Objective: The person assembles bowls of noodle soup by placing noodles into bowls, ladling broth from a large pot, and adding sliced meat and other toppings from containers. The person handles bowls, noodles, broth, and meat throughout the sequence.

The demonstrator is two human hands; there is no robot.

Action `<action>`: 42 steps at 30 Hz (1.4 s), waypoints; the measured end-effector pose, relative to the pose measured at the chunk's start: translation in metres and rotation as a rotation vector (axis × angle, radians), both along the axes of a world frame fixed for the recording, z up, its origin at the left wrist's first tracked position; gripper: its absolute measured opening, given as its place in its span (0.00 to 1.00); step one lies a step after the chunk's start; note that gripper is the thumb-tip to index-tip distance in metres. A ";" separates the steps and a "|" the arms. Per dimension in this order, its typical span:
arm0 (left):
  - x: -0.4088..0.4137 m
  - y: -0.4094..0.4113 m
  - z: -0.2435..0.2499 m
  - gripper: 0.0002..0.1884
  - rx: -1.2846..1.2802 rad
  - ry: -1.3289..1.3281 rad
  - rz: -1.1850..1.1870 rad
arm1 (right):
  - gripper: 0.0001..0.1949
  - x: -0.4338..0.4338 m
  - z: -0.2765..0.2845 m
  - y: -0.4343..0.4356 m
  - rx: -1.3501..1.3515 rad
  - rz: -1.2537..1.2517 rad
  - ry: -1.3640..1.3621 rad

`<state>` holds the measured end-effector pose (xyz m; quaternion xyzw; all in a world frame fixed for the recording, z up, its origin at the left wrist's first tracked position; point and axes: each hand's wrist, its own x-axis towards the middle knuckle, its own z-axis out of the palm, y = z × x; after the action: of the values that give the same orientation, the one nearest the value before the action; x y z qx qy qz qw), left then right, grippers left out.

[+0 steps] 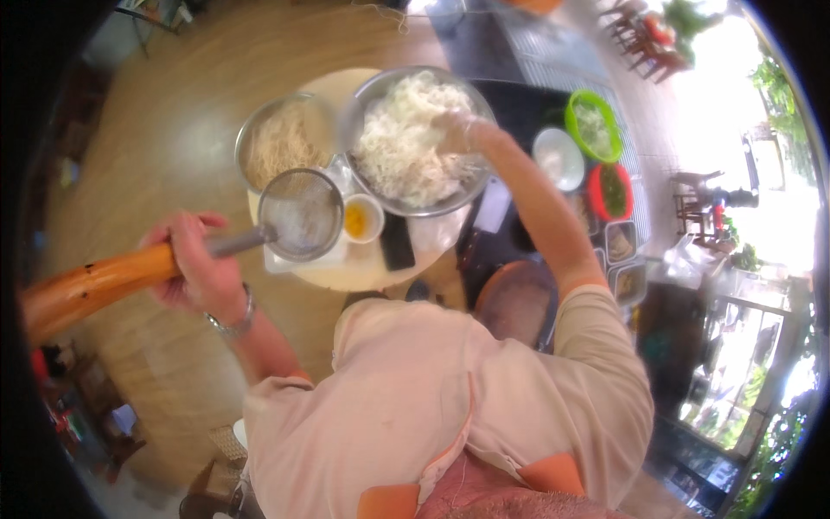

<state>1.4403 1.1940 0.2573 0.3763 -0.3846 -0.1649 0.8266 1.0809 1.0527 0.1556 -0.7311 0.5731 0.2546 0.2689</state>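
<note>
My left hand (204,266) grips the long wooden handle (110,282) of a round wire-mesh strainer (301,217) by its metal neck end. The strainer is held over the near left of a round table (331,276). My right hand (457,133), apparently in a clear glove, reaches into a large metal bowl (489,110) heaped with white, noodle-like strands (408,143). Its fingers are blurred and partly sunk among the strands. Left of that bowl, a second metal bowl (241,146) holds tan noodle-like strands (285,146).
Near the strainer stand a white cup (376,220) with yellow contents and a black phone-like slab (397,245). On the dark counter to the right are a cleaver (493,204), a white bowl (559,159), a green basket (606,107), a red basket (609,194) and a round board (515,301).
</note>
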 end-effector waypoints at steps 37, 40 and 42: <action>-0.096 -0.114 -0.008 0.08 -0.036 -0.098 -0.162 | 0.18 -0.036 0.215 0.019 -0.716 -0.294 -1.449; -0.108 -0.119 -0.014 0.09 0.067 -0.116 -0.240 | 0.18 -0.033 0.214 0.017 -0.614 -0.335 -1.502; -0.110 -0.123 -0.023 0.09 0.081 -0.122 -0.286 | 0.17 -0.019 0.204 0.014 -0.629 -0.270 -1.453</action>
<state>1.3300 1.0711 0.2347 0.3602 -0.4767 -0.2732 0.7539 1.0615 1.0665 0.3599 -0.6799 0.3830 -0.4930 0.3847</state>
